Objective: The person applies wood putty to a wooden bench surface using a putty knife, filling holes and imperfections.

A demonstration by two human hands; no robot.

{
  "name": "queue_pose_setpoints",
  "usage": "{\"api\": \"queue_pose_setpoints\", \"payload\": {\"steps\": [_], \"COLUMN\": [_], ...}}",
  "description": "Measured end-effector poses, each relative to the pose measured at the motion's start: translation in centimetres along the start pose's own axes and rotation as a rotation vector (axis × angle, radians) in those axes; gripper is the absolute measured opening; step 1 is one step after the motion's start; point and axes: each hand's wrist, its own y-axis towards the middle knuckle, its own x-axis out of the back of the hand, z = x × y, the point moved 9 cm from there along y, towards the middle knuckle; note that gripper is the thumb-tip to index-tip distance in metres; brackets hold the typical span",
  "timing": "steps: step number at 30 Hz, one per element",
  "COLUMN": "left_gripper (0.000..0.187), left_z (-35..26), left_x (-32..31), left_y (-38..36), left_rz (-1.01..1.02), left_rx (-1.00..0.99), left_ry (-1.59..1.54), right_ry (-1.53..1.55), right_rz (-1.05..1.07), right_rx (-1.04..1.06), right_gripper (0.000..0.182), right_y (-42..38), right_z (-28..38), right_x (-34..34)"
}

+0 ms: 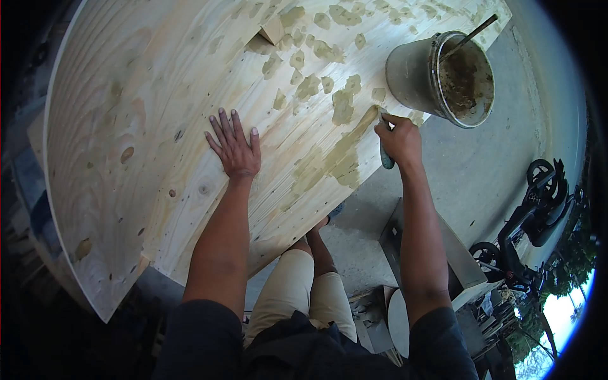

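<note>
A large pale wooden panel (190, 76) lies in front of me, marked with knots and brownish-green filler patches (342, 107). My left hand (235, 151) rests flat on the panel with its fingers spread. In my right hand (401, 140) is a putty knife (386, 156) with a dark greenish handle. Its blade, mostly hidden by my fingers, is at the panel near the end of a long smear of filler (342, 155). Just beyond that hand, a dirty bucket (415, 73) stands at the panel's edge, with brown residue inside and a stick (478, 31) leaning out.
A small wooden block (273, 30) sits on the panel toward the top. Concrete floor (500, 152) runs along the right. A box-like piece (453, 253) stands below my right arm, near scrap material. Farther right is a black motorbike (529, 221).
</note>
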Motion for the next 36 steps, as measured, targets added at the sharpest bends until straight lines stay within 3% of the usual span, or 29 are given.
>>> {"api": "queue_pose_setpoints", "payload": {"steps": [3, 9, 21, 23, 28, 30, 31, 33, 36], "left_gripper": [0.061, 0.06, 0.06, 0.06, 0.06, 0.06, 0.06, 0.06, 0.06], "left_z": [0.1, -0.1, 0.2, 0.3, 0.4, 0.4, 0.5, 0.5, 0.6], "left_x": [-0.3, 0.1, -0.1, -0.1, 0.1, -0.1, -0.1, 0.0, -0.1], "left_y": [0.0, 0.0, 0.0, -0.1, -0.1, -0.2, -0.3, -0.3, -0.4], "left_rz": [-0.002, -0.006, -0.012, -0.016, -0.031, -0.022, -0.022, -0.025, -0.037], "left_rx": [0.003, -0.001, 0.009, 0.014, 0.007, 0.012, 0.018, 0.012, 0.009], "left_ry": [-0.011, -0.004, -0.003, -0.003, -0.017, -0.001, -0.003, -0.002, -0.013], "right_ry": [-0.041, -0.009, 0.09, 0.553, 0.815, 0.491, 0.486, -0.009, -0.22], "right_rz": [0.014, 0.113, 0.141, 0.239, 0.221, 0.119, 0.122, -0.048, 0.064], "right_rx": [0.001, 0.012, -0.034, -0.243, -0.231, -0.074, -0.071, 0.239, 0.141], "right_gripper": [0.038, 0.038, 0.04, 0.037, 0.037, 0.036, 0.036, 0.036, 0.037], "right_y": [-0.2, -8.2, -7.7, -8.1, -7.7, -7.4, -7.5, -8.3, -9.0], "right_z": [-0.4, -1.3, -0.6, -2.7, -5.8, -6.2, -5.8, -2.6, -1.5], "right_x": [-1.3, -5.8, -2.4, -4.1, -7.2, -6.9, -6.8, -5.3, -5.7]}}
